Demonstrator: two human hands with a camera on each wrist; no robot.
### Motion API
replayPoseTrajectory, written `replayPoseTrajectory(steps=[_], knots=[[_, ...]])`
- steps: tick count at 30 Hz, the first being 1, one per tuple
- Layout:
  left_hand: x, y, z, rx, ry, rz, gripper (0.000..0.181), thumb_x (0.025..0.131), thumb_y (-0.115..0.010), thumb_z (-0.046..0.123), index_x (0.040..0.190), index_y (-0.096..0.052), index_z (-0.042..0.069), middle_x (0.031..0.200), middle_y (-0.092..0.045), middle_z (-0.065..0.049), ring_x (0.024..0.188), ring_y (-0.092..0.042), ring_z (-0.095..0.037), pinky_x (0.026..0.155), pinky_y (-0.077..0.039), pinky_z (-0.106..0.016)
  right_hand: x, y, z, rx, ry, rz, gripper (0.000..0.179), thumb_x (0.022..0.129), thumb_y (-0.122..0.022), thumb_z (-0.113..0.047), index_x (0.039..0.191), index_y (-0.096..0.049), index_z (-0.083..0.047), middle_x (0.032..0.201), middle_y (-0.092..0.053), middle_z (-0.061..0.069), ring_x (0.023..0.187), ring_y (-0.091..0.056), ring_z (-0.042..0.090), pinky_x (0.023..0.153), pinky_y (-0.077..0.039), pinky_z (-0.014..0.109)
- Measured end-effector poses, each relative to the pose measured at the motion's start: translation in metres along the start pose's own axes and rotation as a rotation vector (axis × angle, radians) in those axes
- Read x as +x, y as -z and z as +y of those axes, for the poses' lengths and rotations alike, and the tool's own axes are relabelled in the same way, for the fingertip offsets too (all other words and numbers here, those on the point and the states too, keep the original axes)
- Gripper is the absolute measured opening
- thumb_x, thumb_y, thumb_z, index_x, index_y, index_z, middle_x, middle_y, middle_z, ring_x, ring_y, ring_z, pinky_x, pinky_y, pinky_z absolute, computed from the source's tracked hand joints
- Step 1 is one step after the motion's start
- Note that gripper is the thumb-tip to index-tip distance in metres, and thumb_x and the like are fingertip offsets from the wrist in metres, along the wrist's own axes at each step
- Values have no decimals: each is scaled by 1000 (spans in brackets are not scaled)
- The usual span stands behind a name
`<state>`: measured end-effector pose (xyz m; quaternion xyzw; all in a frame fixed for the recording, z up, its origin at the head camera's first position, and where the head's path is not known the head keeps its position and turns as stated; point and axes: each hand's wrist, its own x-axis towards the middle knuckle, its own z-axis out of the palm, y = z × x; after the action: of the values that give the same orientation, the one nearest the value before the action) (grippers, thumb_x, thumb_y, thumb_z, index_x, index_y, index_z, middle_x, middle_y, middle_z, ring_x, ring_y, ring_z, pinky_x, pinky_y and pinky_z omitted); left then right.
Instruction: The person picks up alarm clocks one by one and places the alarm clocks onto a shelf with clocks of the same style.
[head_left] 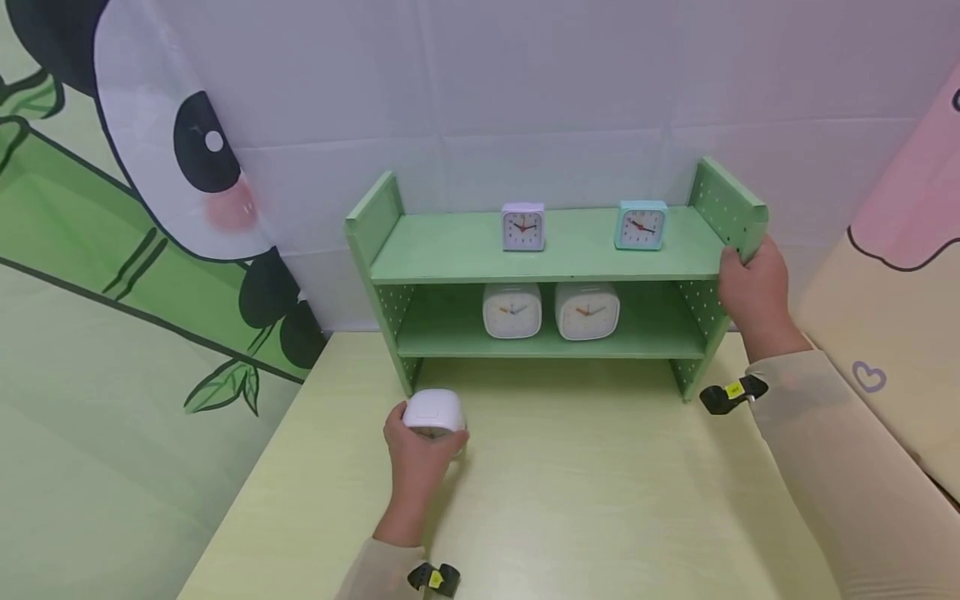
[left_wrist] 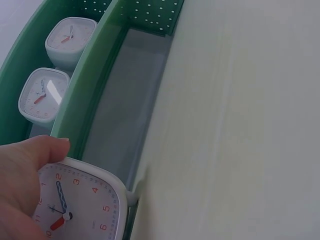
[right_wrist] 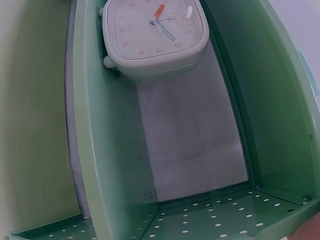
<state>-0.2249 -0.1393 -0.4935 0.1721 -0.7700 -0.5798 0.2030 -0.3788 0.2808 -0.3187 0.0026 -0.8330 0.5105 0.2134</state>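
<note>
My left hand (head_left: 422,467) grips a white alarm clock (head_left: 435,410) by its sides, in front of the shelf's left end. In the left wrist view the thumb lies along the edge of this clock (left_wrist: 95,200), its dial showing. With my right hand (head_left: 759,287) I hold the right side panel of the green two-tier shelf (head_left: 540,354). Two white clocks, a left one (head_left: 512,311) and a right one (head_left: 587,312), stand on the lower tier. Up on the top tier are a small purple clock (head_left: 522,227) and a small turquoise clock (head_left: 641,225).
The shelf stands on a pale yellow table (head_left: 585,483), close to the wall cloth (head_left: 547,92) behind it. A panda print (head_left: 172,150) covers the left side. Dotted holes mark the shelf's side panels (right_wrist: 220,215).
</note>
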Motion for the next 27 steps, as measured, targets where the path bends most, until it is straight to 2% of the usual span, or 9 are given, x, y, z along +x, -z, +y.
replayPoseTrajectory(steps=[20,27], knots=[[1,0,-1,7,9,7,106,71,-92,12,151,-23,-2,146,-30,-24,127,-42,-42,103,-41,-60,0,-2,1,-10,8,9,52,108,-30,-30,147,-42,2,139,-51,26,129,-47,38,110,-36,60],[0,0,3,7,2,9,107,72,-92,12,151,-23,-2,146,-30,-24,126,-43,-42,102,-42,-60,1,-2,2,0,7,9,52,108,-31,-30,148,-43,1,140,-52,25,129,-47,37,110,-36,59]])
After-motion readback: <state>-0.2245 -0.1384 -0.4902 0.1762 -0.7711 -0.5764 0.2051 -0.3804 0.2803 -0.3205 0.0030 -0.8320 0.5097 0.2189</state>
